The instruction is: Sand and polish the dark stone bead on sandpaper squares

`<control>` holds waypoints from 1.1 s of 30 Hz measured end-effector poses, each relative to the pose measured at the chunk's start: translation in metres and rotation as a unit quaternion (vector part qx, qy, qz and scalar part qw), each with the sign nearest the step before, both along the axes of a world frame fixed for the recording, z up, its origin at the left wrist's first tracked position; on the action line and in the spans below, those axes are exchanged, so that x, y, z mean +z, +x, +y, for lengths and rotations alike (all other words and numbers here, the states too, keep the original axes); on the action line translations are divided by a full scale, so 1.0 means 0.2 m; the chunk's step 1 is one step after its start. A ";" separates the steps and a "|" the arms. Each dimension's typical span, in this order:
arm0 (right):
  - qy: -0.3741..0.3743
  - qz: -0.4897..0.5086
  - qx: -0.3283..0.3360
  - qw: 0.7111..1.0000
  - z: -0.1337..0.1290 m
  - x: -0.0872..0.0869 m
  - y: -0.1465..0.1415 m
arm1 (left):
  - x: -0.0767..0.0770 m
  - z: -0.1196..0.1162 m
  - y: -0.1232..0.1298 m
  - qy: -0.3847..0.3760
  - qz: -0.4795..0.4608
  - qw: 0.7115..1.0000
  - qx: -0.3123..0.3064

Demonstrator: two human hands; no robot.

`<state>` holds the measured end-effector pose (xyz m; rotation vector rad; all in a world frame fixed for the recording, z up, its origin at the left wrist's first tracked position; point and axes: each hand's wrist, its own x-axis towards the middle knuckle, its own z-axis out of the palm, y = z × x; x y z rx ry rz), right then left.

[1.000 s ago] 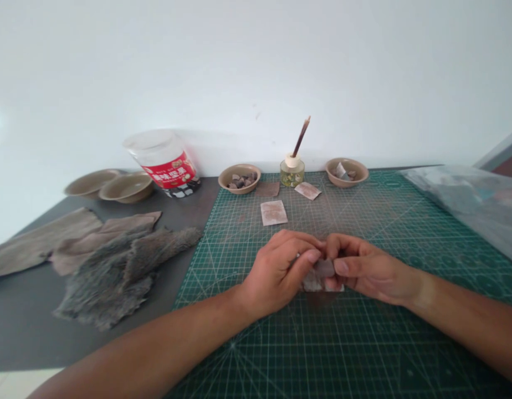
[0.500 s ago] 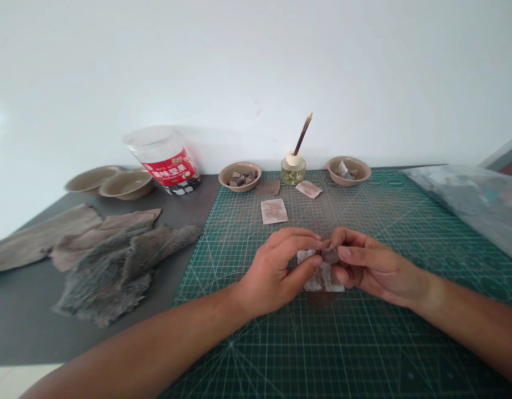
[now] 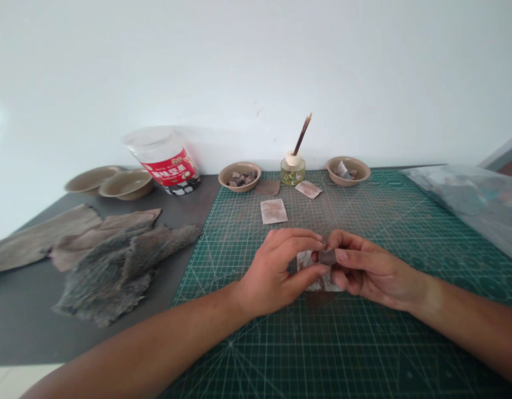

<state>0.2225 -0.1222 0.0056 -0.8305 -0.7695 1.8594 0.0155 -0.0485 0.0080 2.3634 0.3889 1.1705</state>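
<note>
A small grey-brown stone (image 3: 327, 257) is pinched between the thumb and fingers of my right hand (image 3: 370, 267). From the other side, my left hand (image 3: 270, 271) closes its thumb and curved fingertips on the stone's edge. Just beneath the hands lies a whitish square (image 3: 305, 259) with brown smears, which looks like worn sandpaper; the fingers cover much of it. Brown dust (image 3: 320, 299) marks the green cutting mat (image 3: 281, 343) at its near edge.
Farther back lie similar squares (image 3: 274, 211), a bowl of small stones (image 3: 240, 188), a bottle with a dark stick (image 3: 293, 169) and a bowl of scraps (image 3: 348, 182). Grey cloths (image 3: 110, 271), stacked-looking bowls (image 3: 127, 191) and a plastic tub (image 3: 168, 166) are left; a clear bag (image 3: 476, 199) is right.
The stone has shifted slightly left and turned, now lying flatter between the fingers. My right fingertips have moved a little left with it; my left thumb has slid slightly right and lower.
</note>
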 end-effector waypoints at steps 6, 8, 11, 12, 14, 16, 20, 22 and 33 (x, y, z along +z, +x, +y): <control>0.004 0.007 0.010 1.000 0.00 0.00 0.00 | 0.00 0.00 0.00 0.004 0.006 1.000 0.005; 0.005 0.008 0.014 1.000 0.00 0.00 0.00 | 0.00 0.00 0.00 0.003 0.010 1.000 0.003; 0.004 0.009 0.021 1.000 0.00 0.01 -0.01 | 0.00 0.00 0.00 0.002 0.014 1.000 0.000; 0.004 0.010 0.026 1.000 0.00 0.01 -0.01 | 0.00 0.00 0.00 0.003 0.014 1.000 -0.002; 0.005 0.012 0.038 0.999 0.00 0.01 -0.01 | 0.00 0.00 0.00 0.008 0.011 1.000 -0.006; 0.009 0.016 0.048 0.999 0.00 0.01 -0.01 | 0.00 0.00 0.00 0.014 0.005 1.000 -0.010; 0.017 0.029 0.057 0.998 -0.01 0.01 -0.01 | 0.00 -0.01 0.00 0.027 -0.007 1.000 -0.010; 0.018 0.031 0.060 0.998 -0.01 0.01 -0.02 | 0.00 -0.01 0.00 0.026 -0.010 1.000 -0.012; 0.025 0.050 0.053 0.997 -0.02 0.00 -0.02 | 0.00 0.00 0.01 0.051 -0.019 0.998 0.004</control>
